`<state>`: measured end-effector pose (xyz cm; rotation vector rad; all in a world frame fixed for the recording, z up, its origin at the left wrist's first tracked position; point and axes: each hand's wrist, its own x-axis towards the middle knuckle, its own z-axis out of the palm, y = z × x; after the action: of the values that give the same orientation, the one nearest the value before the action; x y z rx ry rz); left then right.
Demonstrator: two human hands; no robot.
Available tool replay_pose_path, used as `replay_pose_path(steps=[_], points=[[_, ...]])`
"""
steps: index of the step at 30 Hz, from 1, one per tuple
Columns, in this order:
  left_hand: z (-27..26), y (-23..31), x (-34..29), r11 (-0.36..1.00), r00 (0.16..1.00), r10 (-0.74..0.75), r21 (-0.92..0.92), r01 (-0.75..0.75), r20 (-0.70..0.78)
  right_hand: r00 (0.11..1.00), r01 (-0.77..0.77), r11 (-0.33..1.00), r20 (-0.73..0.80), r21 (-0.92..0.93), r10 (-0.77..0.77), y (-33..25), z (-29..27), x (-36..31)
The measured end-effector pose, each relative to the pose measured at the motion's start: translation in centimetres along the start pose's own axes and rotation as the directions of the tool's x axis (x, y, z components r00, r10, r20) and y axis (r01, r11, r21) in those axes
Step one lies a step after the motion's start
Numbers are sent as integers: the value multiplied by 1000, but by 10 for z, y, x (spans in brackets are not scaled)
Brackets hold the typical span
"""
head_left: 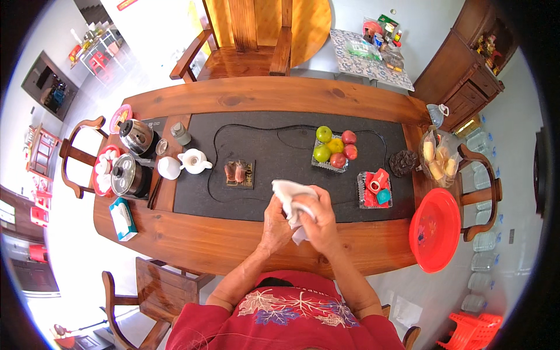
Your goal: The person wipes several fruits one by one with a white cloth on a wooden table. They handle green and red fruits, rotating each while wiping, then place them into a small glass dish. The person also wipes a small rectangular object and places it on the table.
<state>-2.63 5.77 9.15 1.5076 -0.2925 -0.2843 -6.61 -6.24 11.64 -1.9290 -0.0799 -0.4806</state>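
Above the near edge of the dark tea-table inset [262, 210], my left hand [276, 226] and my right hand [319, 224] are closed around a crumpled white cloth [289, 191]. The two hands meet in front of my chest, and part of the cloth hangs below the right fingers. Whether anything is wrapped inside is hidden. Beyond the left hand, a small square mat [248, 182] carries brownish tea ornaments [235, 171]. Further off to the right, apples [337, 160] and other fruit sit in a clear dish [317, 161].
A clear tray [363, 198] holds red and teal packets. At right are a red basin [434, 230] and a bag of bread [440, 157]. Left stand a kettle [135, 135], a lidded pot [125, 175], a white teapot [194, 161] and a tissue box [122, 220]. A black cord [213, 151] loops across the inset.
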Motion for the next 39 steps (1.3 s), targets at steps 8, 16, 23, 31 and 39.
replay_pose_path(steps=[8,16,23,31,39], points=[[-6,24,-15,938,974,227,269,-217,-5,876,-453,825,-5,339,483,-8,16,6],[-23,30,-13,727,872,482,519,-450,81,828,-450,337,244,827,505,-15,20,-15],[-31,30,-12,893,912,370,204,-401,177,632,-589,3,458,808,625,-4,14,-29],[-24,16,-7,618,980,-43,-765,180,195,977,-88,994,-187,69,99,-27,32,-35],[-24,20,-16,702,962,-3,-684,196,273,997,63,987,-29,-151,-68,-19,7,3]])
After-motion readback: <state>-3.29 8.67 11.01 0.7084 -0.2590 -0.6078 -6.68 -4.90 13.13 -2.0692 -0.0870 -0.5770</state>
